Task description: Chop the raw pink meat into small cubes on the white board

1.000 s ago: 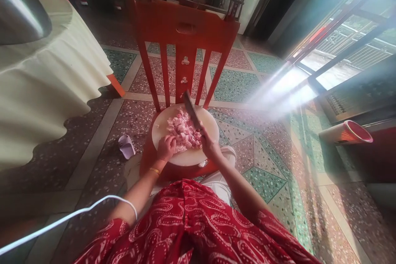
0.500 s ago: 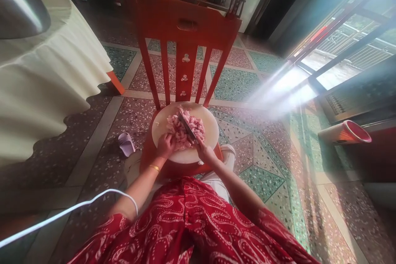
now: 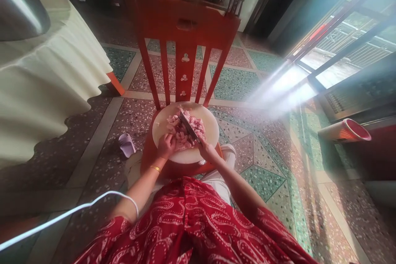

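A heap of chopped raw meat (image 3: 185,132) lies on a round, pale cutting board (image 3: 213,126), which rests on the seat of a red wooden chair (image 3: 186,35). My right hand (image 3: 208,151) is closed around the handle of a kitchen knife (image 3: 188,126). The dark blade slants over the meat, its tip pointing away and to the left. At the left edge of the heap, my left hand (image 3: 166,146) has its fingers curled in against the meat; the fingertips are partly hidden.
To the left stands a table with a cream tablecloth (image 3: 74,74) and a metal pot (image 3: 21,12). A lilac slipper (image 3: 126,145) lies on the floor. On the right are a bin (image 3: 343,131) and a bright doorway. A white cable (image 3: 68,213) crosses my left arm.
The knife and my right hand have shifted slightly to the right. My left hand stays almost in place at the edge of the meat.
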Action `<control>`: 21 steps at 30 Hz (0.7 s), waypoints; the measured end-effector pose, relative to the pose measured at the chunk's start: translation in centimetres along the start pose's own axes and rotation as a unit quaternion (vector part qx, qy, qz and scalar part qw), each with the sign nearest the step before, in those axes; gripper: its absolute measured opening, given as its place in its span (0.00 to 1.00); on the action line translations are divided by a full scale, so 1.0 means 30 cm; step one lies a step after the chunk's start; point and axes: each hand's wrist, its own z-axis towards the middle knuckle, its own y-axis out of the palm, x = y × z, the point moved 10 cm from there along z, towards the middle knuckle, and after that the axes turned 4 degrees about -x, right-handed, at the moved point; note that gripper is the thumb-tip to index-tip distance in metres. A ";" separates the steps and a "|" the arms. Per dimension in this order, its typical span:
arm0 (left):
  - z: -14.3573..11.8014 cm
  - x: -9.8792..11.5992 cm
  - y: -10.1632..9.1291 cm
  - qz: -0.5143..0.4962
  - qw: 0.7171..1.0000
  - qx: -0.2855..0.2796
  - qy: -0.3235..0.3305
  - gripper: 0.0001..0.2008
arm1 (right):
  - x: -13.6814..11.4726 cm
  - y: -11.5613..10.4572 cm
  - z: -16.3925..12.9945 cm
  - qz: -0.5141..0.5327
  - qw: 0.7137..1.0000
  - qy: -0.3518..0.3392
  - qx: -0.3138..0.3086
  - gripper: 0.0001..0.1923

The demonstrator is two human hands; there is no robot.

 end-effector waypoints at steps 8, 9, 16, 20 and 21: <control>-0.010 -0.010 0.018 -0.003 1.000 -0.003 0.006 0.12 | -0.034 -0.177 -0.094 -0.038 0.994 -0.012 0.102 0.20; -0.012 -0.014 0.024 -0.001 1.000 -0.011 0.001 0.12 | -0.017 -0.151 -0.081 -0.038 0.994 0.001 0.099 0.19; 0.000 -0.003 0.013 0.001 1.000 -0.026 -0.001 0.11 | 0.076 -0.079 -0.036 -0.079 0.995 0.061 -0.005 0.14; -0.005 -0.010 0.014 -0.002 1.000 -0.014 -0.004 0.11 | -0.006 -0.259 -0.099 -0.058 0.993 0.018 0.099 0.16; -0.007 -0.012 0.017 -0.002 1.000 -0.012 -0.004 0.11 | -0.023 -0.275 -0.099 -0.047 0.991 0.006 0.122 0.17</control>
